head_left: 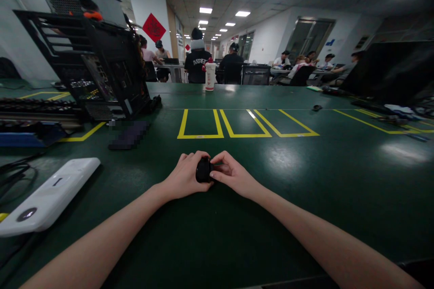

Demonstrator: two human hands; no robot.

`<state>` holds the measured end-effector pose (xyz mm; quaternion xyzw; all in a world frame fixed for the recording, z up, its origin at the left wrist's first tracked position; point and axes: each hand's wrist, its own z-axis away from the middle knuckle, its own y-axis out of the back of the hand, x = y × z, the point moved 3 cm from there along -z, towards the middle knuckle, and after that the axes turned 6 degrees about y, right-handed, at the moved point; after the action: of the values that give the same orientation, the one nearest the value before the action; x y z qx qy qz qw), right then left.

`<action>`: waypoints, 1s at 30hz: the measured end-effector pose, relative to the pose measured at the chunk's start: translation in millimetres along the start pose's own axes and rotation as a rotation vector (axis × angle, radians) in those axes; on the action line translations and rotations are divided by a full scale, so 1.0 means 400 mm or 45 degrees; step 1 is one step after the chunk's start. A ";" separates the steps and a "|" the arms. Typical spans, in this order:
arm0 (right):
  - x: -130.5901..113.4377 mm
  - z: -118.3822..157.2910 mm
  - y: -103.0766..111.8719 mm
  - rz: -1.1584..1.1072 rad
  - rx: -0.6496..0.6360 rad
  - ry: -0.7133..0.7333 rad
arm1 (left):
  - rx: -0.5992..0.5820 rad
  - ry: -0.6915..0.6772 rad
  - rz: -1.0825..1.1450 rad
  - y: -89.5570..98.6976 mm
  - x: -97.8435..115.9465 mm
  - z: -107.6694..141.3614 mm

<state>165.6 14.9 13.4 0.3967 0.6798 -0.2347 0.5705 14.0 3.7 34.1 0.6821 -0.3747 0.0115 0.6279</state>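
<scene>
A small black rounded object is held just above or on the green table, in front of me. My left hand is wrapped round its left side, thumb below and fingers over the top. From the right, my right hand pinches its right edge between thumb and fingertips. What exactly the object is cannot be made out.
The green table bears yellow tape outlines. A white device with cables, a dark blurred item and a black computer case are at left. A small black ring and a white bottle stand farther back. People sit beyond.
</scene>
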 end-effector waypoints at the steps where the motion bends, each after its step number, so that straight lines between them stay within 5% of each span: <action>1: 0.000 0.000 0.001 0.017 0.007 -0.006 | -0.010 0.004 0.006 0.002 0.002 0.001; 30: -0.012 0.006 0.002 0.008 -0.041 -0.013 | 0.068 -0.020 -0.007 -0.016 -0.019 -0.005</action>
<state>167.6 12.2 17.7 0.3884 0.6795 -0.2241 0.5808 12.9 8.5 25.4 0.6996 -0.3774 0.0142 0.6065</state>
